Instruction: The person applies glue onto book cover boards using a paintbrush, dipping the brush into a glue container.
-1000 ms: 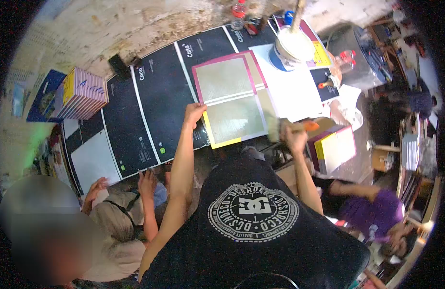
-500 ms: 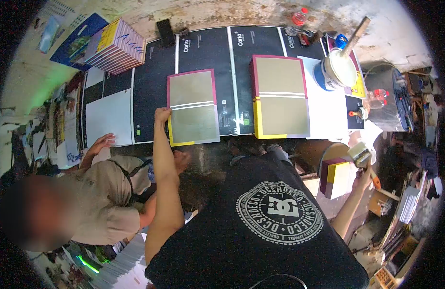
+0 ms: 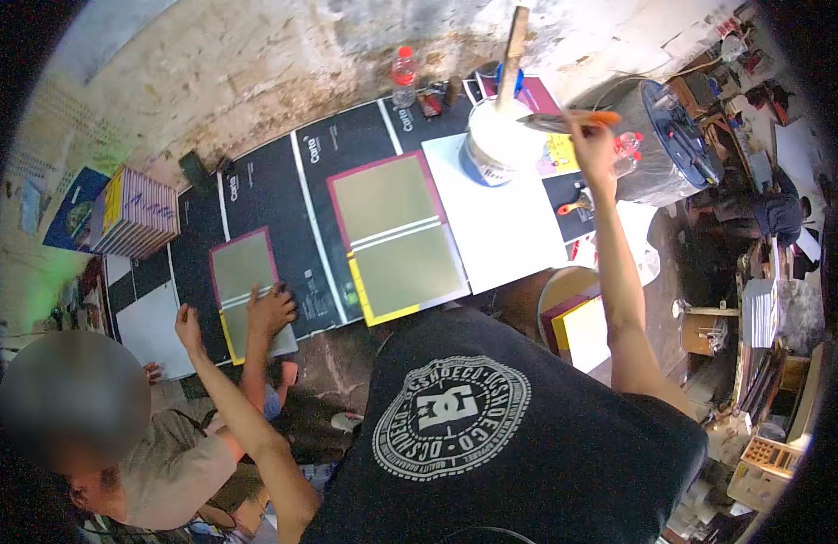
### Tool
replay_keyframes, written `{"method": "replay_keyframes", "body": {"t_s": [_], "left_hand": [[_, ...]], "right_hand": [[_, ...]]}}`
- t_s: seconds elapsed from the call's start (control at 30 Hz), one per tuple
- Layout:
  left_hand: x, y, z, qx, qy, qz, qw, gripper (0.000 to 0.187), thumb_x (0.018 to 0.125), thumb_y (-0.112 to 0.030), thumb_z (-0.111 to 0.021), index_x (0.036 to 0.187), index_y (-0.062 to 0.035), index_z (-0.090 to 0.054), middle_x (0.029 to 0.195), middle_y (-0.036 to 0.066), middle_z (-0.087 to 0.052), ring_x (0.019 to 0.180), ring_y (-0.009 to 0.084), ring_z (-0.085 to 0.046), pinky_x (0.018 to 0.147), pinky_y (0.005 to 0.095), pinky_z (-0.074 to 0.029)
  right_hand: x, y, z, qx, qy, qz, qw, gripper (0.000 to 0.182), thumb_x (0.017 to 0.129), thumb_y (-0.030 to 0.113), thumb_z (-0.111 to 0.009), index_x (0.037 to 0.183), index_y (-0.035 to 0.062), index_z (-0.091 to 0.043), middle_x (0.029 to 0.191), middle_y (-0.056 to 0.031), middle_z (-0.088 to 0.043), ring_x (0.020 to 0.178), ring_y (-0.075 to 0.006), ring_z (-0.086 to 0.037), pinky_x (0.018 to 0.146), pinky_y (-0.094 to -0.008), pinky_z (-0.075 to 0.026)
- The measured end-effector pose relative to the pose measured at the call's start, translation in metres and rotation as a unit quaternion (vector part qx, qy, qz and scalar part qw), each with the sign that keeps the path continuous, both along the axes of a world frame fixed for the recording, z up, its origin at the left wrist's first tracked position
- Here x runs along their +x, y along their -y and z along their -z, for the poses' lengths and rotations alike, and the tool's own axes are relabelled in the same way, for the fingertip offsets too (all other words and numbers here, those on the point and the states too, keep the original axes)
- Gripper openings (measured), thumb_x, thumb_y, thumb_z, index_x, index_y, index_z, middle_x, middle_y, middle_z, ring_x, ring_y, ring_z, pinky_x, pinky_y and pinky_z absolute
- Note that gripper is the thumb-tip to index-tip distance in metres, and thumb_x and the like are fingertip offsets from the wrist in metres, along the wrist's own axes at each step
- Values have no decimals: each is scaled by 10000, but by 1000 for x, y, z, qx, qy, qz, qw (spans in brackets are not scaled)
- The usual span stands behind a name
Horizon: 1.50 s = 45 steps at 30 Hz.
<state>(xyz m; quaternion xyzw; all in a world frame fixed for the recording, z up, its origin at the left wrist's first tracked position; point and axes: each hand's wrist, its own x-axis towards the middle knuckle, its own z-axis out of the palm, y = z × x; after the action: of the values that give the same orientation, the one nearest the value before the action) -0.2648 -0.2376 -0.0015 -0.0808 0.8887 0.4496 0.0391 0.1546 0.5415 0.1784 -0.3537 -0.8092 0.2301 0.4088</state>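
My right hand (image 3: 593,150) grips a wide flat brush (image 3: 553,121) with an orange handle. The brush head is over the rim of a white and blue bucket (image 3: 488,163) of white paste, where a wooden stick (image 3: 512,54) stands. My left hand (image 3: 190,328) is apart from the left cover board (image 3: 242,263), just beyond its left edge, its fingers loosely bent and seemingly holding nothing. A co-worker's hand (image 3: 272,313) rests on that board's lower half. Nearer me lies a second grey cover board (image 3: 396,236) with maroon and yellow edges and white strips across its middle.
White sheets (image 3: 505,236) lie under the bucket. A smaller brush (image 3: 577,201) and a red-capped bottle (image 3: 403,80) are on the table. Stacked books (image 3: 133,213) stand at the far left; the co-worker (image 3: 165,462) is close on my left. A maroon and yellow stack (image 3: 577,331) sits at right.
My right hand has carried the brush from the lower right up to the bucket. My left hand has let go of the left board, and the co-worker's hand has moved onto it. My view has turned rightward.
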Motion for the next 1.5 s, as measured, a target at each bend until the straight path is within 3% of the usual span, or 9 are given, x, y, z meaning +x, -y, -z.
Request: {"method": "replay_keyframes", "body": {"t_s": [0.1, 0.2, 0.47, 0.63, 0.93, 1.03, 1.17, 1.37, 1.5], "left_hand": [[32, -20, -31, 52, -11, 2, 999, 413, 886, -169, -638, 1239, 38, -589, 1204, 156, -634, 1099, 219, -603, 938, 329, -474], [75, -40, -61, 60, -32, 24, 997, 410, 916, -150, -619, 1272, 47, -567, 1234, 153, -619, 1124, 217, -590, 953, 328, -468], [191, -111, -136, 6, -121, 189, 974, 400, 957, -170, -619, 1303, 20, -555, 1243, 122, -608, 1122, 181, -573, 954, 315, -456], [205, -118, -96, 22, -15, 58, 998, 387, 959, -172, -627, 1289, 19, -565, 1207, 99, -614, 1088, 167, -585, 949, 291, -448], [226, -236, -68, 23, 32, 230, 972, 392, 910, -183, -676, 1256, -16, -594, 1136, 128, -649, 1005, 170, -596, 877, 303, -477], [230, -260, -41, -70, -69, 359, 928, 463, 852, -232, -697, 1245, -15, -582, 1207, 192, -598, 1132, 350, -576, 960, 425, -455], [248, -292, -48, -229, -45, 443, 866, 741, 808, -407, -720, 1405, -76, -433, 1438, 156, -421, 1268, 392, -430, 985, 552, -394], [254, -289, -29, -298, -55, 563, 769, 1063, 688, -627, -739, 1498, -92, -307, 1558, 97, -268, 1293, 386, -395, 966, 637, -363], [254, -277, -17, -294, -60, 583, 755, 1185, 627, -720, -708, 1515, -81, -252, 1587, 80, -221, 1251, 408, -427, 978, 640, -346]], "right_hand": [[-39, -25, 31, 10, -15, -45, 999, 343, 830, 337, -754, 799, 4, -680, 734, -158, -694, 688, -263, -696, 640, -379, -518], [-59, -70, 96, -15, 123, -54, 991, 382, 866, 356, -719, 834, -24, -699, 714, -159, -696, 642, -186, -669, 604, -336, -500], [-74, -91, 31, -94, 158, -123, 975, 509, 836, 478, -680, 793, -29, -706, 697, -220, -672, 679, -353, -695, 622, -426, -523], [-91, -111, 40, -111, 238, -194, 945, 527, 853, 480, -656, 803, -43, -693, 738, -232, -679, 725, -353, -700, 661, -439, -525], [-119, -103, -3, -65, 383, -297, 872, 567, 900, 513, -531, 972, -39, -633, 860, -272, -675, 829, -410, -669, 732, -469, -518], [-135, -91, -13, -15, 407, -296, 864, 518, 879, 465, -557, 935, -46, -624, 877, -282, -668, 832, -415, -661, 739, -472, -513], [-156, 5, -27, 98, 485, -237, 836, 563, 841, 388, -659, 1222, 11, -488, 946, -264, -675, 910, -428, -654, 791, -507, -513], [-192, 155, 52, 62, 326, -280, 901, 549, 755, 65, -647, 1263, 94, -440, 950, -197, -678, 865, -427, -666, 740, -514, -537], [-193, 207, 114, -1, 55, -260, 964, 417, 772, 135, -696, 1161, 73, -560, 936, -218, -665, 851, -380, -669, 743, -467, -530]]}}
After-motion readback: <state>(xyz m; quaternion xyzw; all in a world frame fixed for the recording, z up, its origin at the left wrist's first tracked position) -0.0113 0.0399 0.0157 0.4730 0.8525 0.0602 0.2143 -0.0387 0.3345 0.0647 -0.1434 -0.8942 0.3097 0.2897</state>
